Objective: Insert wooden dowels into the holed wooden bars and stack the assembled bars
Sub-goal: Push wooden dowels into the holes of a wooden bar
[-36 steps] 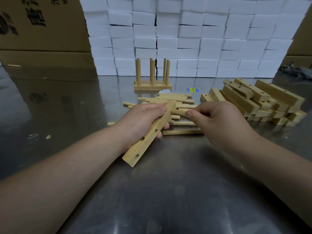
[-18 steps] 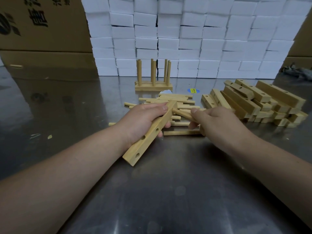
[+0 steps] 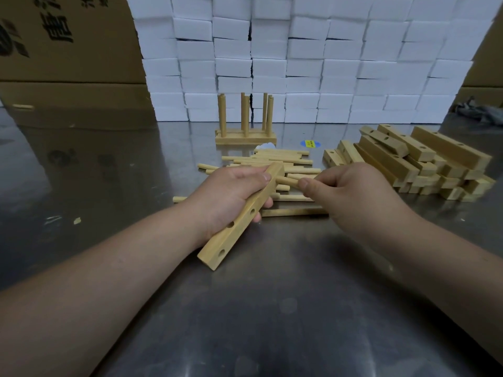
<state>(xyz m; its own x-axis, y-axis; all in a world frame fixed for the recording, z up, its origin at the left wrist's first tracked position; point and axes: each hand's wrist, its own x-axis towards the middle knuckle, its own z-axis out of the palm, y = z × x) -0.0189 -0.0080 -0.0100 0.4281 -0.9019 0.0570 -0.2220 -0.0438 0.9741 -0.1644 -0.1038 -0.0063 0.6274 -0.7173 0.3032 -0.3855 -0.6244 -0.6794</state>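
- Left hand (image 3: 231, 191): grip clamped round the middle of the holed bar (image 3: 239, 227); thumb lies along the top edge near the far end; fingertips show below the bar's right face.
- Holed bar: held slanted over the worktop (image 3: 272, 308); near end low and toward the person, far end raised; three holes visible on its right face; whether the near end touches the worktop cannot be told.
- Right hand (image 3: 351, 194): just right of the bar's far end; grip pinched on a dowel (image 3: 287, 181) between thumb and fingers.
- Dowel: roughly level; its left tip meets the bar's right face near the far end; seating in a hole cannot be told.
- Loose dowels (image 3: 272, 159): scattered flat on the worktop, behind and beneath the bar's far end.
- Assembled bar (image 3: 245, 137): beyond the held bar's far end; lies flat; several dowels stand upright in it.
- Heap of bars (image 3: 408, 161): right of the held bar, beyond the right hand; stacked crosswise.
- Round sticker (image 3: 310, 143): between the assembled bar and the heap.
- White blocks (image 3: 299, 63): walled up well behind the held bar; cardboard boxes (image 3: 68, 50) to their left.
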